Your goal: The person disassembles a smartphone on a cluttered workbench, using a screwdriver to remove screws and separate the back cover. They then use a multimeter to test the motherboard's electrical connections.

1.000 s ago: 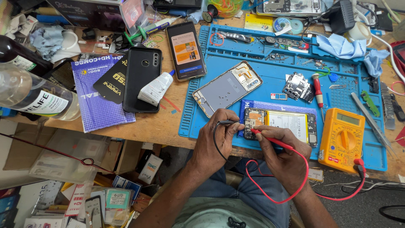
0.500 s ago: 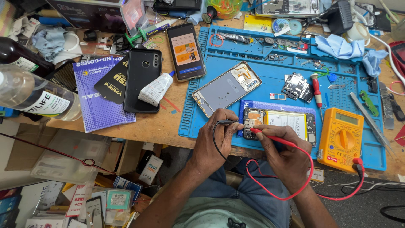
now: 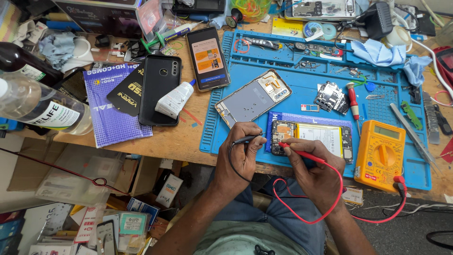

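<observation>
An opened phone (image 3: 314,136) with its circuit board and white battery exposed lies on the blue work mat (image 3: 292,66) near the front edge. My left hand (image 3: 240,153) grips a black test probe (image 3: 245,139) pointing right at the board's left end. My right hand (image 3: 309,163) grips a red test probe (image 3: 302,152) whose tip touches the same end of the board. A red lead (image 3: 330,208) loops down and back to the yellow multimeter (image 3: 381,148) at the right of the phone.
On the mat lie a phone frame (image 3: 253,97), a red screwdriver (image 3: 353,100), metal parts and tweezers (image 3: 415,137). To the left are a black phone (image 3: 159,85) with a white glue tube (image 3: 173,99), a lit phone (image 3: 207,57), a purple packet and bottles (image 3: 37,106).
Both hands hold their probes at the board as before. The probe tips have shifted only slightly.
</observation>
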